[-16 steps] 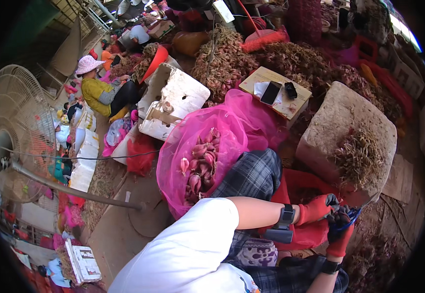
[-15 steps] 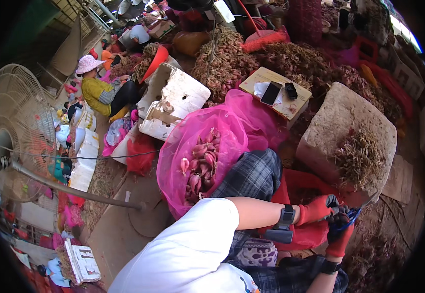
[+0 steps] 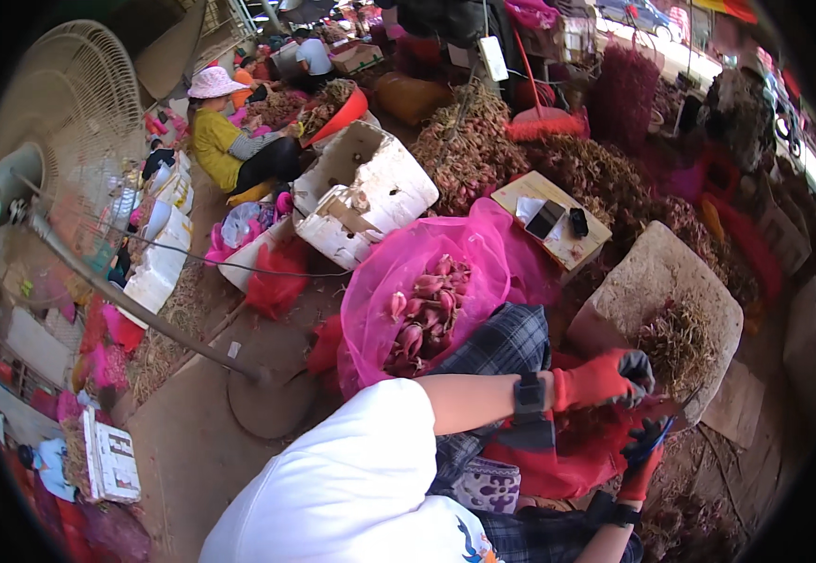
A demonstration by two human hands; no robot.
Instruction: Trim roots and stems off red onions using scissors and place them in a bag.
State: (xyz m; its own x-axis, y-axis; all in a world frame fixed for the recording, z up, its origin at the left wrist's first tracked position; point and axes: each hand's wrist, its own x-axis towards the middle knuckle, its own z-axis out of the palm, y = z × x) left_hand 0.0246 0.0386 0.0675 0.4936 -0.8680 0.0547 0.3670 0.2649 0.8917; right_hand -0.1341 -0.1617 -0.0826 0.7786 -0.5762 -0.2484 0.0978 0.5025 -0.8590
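Observation:
My left hand (image 3: 607, 379), in a red glove with dark fingers, is curled closed above a red mesh bag. What it holds, if anything, is hidden. Below and to its right, my right hand (image 3: 642, 457) in a similar glove grips blue-handled scissors (image 3: 680, 410), their blade pointing up toward the foam block. The red mesh bag (image 3: 572, 466) spreads over and beside my lap. To the left, against my plaid-covered knee, a pink mesh bag (image 3: 367, 305) lies open with several reddish-purple shallots (image 3: 414, 324) inside.
A pale foam block (image 3: 647, 281) with dry trimmings (image 3: 678, 338) stands at the right. Beyond are a carton (image 3: 572, 246) carrying a phone, a white foam box (image 3: 398, 183) and heaped shallots (image 3: 469, 141). A fan (image 3: 14, 188) stands left; a seated person (image 3: 215, 141) is farther back.
My hands were together at the scissors; now they are apart, the left drawn up and away with fingers curled. The view has shifted, so the surroundings sit differently.

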